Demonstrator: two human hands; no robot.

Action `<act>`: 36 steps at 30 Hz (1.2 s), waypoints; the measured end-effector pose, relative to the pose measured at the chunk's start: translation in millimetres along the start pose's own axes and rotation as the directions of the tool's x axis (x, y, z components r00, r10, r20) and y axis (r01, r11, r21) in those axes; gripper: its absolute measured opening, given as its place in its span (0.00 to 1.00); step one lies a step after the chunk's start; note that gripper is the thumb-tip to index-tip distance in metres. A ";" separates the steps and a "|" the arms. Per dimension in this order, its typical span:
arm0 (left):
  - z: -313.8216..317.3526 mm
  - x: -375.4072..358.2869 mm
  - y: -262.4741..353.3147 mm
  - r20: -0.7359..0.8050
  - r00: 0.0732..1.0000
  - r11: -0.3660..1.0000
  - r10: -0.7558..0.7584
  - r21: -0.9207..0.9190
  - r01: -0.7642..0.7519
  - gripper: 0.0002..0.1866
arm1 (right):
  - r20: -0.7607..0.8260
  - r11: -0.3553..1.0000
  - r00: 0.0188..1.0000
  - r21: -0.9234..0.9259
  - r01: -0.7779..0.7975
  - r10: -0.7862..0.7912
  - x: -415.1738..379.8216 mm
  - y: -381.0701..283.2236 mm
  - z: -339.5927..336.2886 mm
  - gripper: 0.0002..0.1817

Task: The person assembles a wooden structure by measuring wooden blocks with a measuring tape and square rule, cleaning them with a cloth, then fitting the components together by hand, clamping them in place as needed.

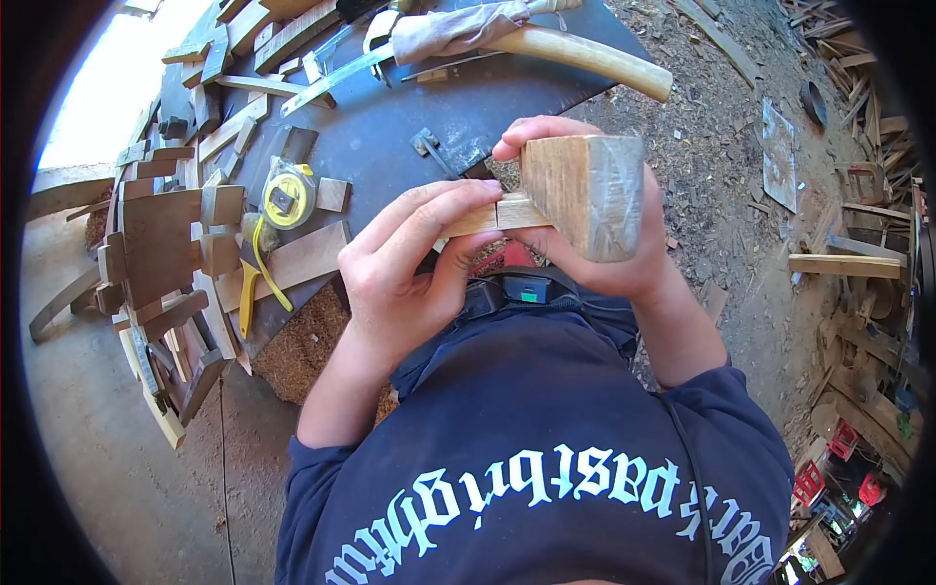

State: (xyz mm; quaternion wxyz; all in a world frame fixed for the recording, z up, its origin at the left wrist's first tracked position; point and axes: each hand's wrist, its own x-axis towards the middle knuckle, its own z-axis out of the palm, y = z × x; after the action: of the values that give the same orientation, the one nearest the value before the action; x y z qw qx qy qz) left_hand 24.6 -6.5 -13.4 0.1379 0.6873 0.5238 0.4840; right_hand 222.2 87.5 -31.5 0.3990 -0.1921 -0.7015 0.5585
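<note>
In front of my chest, my right hand (634, 263) is wrapped around a thick wooden block (570, 185) with a pale, roughly cut end. My left hand (400, 249) pinches a small strip of light wood (473, 221) between thumb and fingers. That strip meets a narrow wooden piece (522, 213) at the block's left side, with a thin dark line across the seam. Part of the block lies hidden behind my right fingers.
On the dark workbench (380, 146) lie a yellow tape measure (289, 195), a yellow-handled tool (249, 297), a small wooden square (333, 195) and several offcuts. A curved wooden handle (585, 60) crosses the far edge. Shaped wooden parts (161, 249) stand at left; scrap wood (877, 253) is piled at right.
</note>
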 end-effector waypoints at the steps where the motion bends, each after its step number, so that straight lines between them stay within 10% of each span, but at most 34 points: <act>1: 0.9 -0.5 -0.5 -0.005 1.000 1.000 -0.001 0.002 0.001 0.19 | -0.003 1.000 1.000 -0.004 0.009 -0.009 0.3 0.5 0.7 0.35; 20: 1.6 -2.6 -11.2 0.070 0.996 0.998 -0.046 -0.028 0.048 0.21 | -0.111 0.985 0.988 -0.148 0.094 -0.111 0.5 4.2 9.2 0.34; 27: 14.8 -22.4 -2.3 -0.040 0.995 0.992 -0.093 0.084 0.096 0.49 | -0.207 0.857 0.962 -0.514 0.049 -0.179 5.3 2.5 30.7 0.44; 36: -13.0 -21.0 -2.6 -0.026 0.720 0.508 -0.693 -0.727 0.462 0.28 | 0.282 0.863 0.916 -0.341 0.373 -0.285 9.0 5.4 50.4 0.38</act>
State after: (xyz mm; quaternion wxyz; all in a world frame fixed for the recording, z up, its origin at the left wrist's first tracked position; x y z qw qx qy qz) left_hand 12.8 -27.5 -19.8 0.4474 0.2822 0.5262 0.6658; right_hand 176.8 63.8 -36.4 0.3620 -0.0806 -0.8603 0.3497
